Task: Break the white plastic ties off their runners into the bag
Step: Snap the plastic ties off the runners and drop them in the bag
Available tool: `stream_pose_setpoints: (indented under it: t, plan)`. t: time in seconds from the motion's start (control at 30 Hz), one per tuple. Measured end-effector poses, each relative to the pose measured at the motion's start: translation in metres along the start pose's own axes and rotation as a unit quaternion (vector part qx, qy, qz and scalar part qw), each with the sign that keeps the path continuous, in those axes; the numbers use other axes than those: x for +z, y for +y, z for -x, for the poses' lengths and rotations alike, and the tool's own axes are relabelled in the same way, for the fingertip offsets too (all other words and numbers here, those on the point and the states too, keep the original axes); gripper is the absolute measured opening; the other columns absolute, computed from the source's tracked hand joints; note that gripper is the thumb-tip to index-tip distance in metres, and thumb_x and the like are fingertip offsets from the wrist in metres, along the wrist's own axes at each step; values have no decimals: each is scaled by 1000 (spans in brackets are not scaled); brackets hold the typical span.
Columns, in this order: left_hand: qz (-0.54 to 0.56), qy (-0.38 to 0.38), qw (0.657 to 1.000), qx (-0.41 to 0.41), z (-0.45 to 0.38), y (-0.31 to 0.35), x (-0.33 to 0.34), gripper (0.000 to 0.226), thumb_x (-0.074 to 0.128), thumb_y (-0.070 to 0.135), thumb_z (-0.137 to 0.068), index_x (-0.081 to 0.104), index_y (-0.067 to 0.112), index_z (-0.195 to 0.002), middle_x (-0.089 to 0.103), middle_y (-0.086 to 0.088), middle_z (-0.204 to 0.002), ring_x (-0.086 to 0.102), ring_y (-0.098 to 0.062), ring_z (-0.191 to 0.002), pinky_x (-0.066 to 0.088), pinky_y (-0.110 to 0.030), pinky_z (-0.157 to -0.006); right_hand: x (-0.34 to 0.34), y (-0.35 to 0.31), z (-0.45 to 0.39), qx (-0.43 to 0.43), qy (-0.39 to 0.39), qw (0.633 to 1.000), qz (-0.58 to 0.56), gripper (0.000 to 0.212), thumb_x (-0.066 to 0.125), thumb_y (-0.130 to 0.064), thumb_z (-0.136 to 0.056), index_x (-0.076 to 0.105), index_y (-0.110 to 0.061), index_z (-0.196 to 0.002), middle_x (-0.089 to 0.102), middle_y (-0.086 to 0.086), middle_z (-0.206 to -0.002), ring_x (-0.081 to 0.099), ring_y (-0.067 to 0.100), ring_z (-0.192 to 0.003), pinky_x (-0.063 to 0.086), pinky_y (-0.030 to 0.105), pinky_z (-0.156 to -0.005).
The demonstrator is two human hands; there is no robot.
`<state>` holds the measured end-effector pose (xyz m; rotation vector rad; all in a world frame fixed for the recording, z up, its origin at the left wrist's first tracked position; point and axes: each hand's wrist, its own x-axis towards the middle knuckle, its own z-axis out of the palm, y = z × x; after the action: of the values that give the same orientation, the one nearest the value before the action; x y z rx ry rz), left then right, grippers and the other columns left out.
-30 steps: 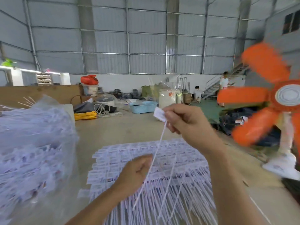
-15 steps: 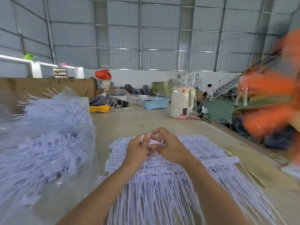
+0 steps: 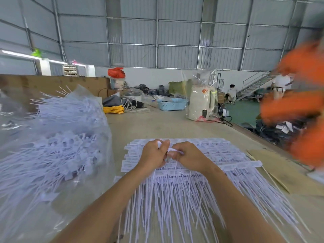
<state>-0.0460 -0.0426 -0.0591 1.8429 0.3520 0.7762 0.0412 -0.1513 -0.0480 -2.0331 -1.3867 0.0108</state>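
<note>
Above the stacked ties [image 3: 219, 151], left hand [image 3: 153, 155] and right hand [image 3: 188, 157], pinching grip.

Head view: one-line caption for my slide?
Both hands, left hand and right hand, pinch a tie above the ties, bag alongside.

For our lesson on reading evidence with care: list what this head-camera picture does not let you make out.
- Print on the ties: too small and blurred.
- What the left hand and right hand pinch: the fingers cover most of it.
- Orange fan: motion blur, cut by the right edge.
- Clear bag: cut by the left edge, its mouth not seen.
- Tie tips: cut by the bottom edge.
</note>
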Motion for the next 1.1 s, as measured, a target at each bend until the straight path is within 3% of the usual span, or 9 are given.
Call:
stream_pose_setpoints:
  t: [0.17,0.3,0.4,0.5,0.6,0.7,0.77,0.93,1.1]
  plan:
    - [12,-25,998,-59,-5,10,-6,43,51,26,-96,42,15,-56,38,8,-35,31,-10,-29,24,-15,-38,-8,2,0,-22,28,995,90,24,57,-35,-91,53,-27,-69,50,-11,-66,47,13,-69,35,29,-62]
    - [103,-128,975,-151,-1,22,-13,38,47,23,-96,42,16,-59,32,6,-39,21,-7,-28,14,-11,-32,-20,2,3,-12,45,996,71,28,61,-31,-89,50,-20,-66,48,-8,-64,47,15,-69,36,29,-62]
    - [250,-230,920,-196,-4,28,-39,51,41,29,-97,47,19,-47,29,7,-38,20,-3,-21,11,-12,-23,-49,17,15,47,122,991,3,35,58,-24,-92,49,-20,-58,54,1,-62,49,15,-62,41,31,-62]
    - [403,-182,874,-201,-10,26,-47,50,36,34,-99,50,15,-55,35,6,-38,24,-1,-20,16,-13,-21,-69,16,30,24,146,970,-195,35,59,-17,-91,52,-16,-56,43,-9,-46,38,6,-43,32,16,-44]
    - [361,-104,906,-195,-7,12,-27,39,37,37,-100,47,10,-74,44,2,-44,31,-4,-28,24,-14,-27,-75,7,30,-4,221,936,-275,21,62,-16,-86,61,-8,-67,43,-8,-46,36,4,-39,29,14,-38]
    - [289,-77,931,-211,-2,-4,-15,38,39,34,-101,55,3,-84,53,-3,-48,42,-10,-34,34,-15,-34,-85,3,32,-37,341,863,-371,20,61,-21,-85,66,-21,-65,50,-2,-55,35,7,-43,25,21,-40]
    - [286,-69,931,-218,-2,-6,-13,40,38,34,-101,57,2,-87,56,-7,-50,45,-12,-35,36,-17,-35,-82,1,31,-47,303,828,-469,24,56,-24,-85,66,-24,-64,55,2,-66,34,7,-45,22,24,-42]
    - [300,-121,926,-192,-4,1,-8,72,25,68,-88,60,6,-82,58,-9,-56,42,-14,-37,31,-15,-38,-20,-24,12,-51,54,965,-251,13,64,-15,-87,70,-15,-98,60,-3,-74,51,2,-55,41,16,-49]
    - [164,-100,975,-114,2,-3,-5,55,45,54,-93,62,3,-78,52,-9,-54,44,-16,-41,33,-20,-41,7,-22,6,-27,57,993,-101,50,66,-3,-82,51,-17,-128,42,3,-112,51,-7,-76,39,2,-67]
